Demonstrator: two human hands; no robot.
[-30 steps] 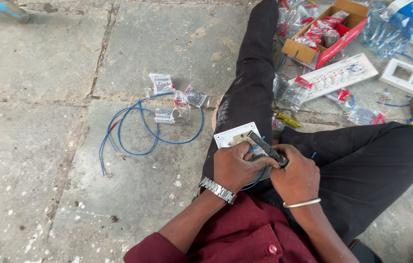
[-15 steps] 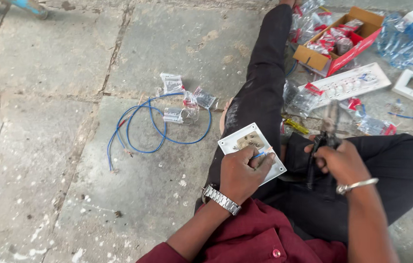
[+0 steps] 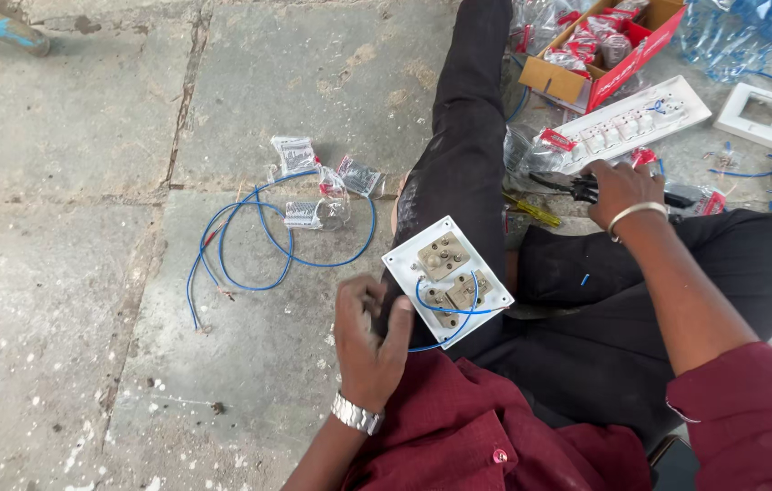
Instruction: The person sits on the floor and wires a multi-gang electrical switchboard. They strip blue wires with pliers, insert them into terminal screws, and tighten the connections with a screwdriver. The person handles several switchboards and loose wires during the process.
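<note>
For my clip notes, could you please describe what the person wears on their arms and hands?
Both hands are bare, with no gloves. The left hand has a silver metal-link wristwatch at the wrist. The right hand has a thin silver bangle. A maroon sleeve covers the upper right arm.

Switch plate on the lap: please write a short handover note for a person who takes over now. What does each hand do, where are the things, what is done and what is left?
Left hand: holds the edge of the white switch plate, which lies back side up on the black trouser leg.
Right hand: rests on the black pliers on the ground, beside the long white switch strip.
Done: a short blue wire already loops between the modules on the plate.
Left: one end of that wire hangs loose off the plate. Spare blue wire coil and small plastic bags lie on the stone floor.
</note>
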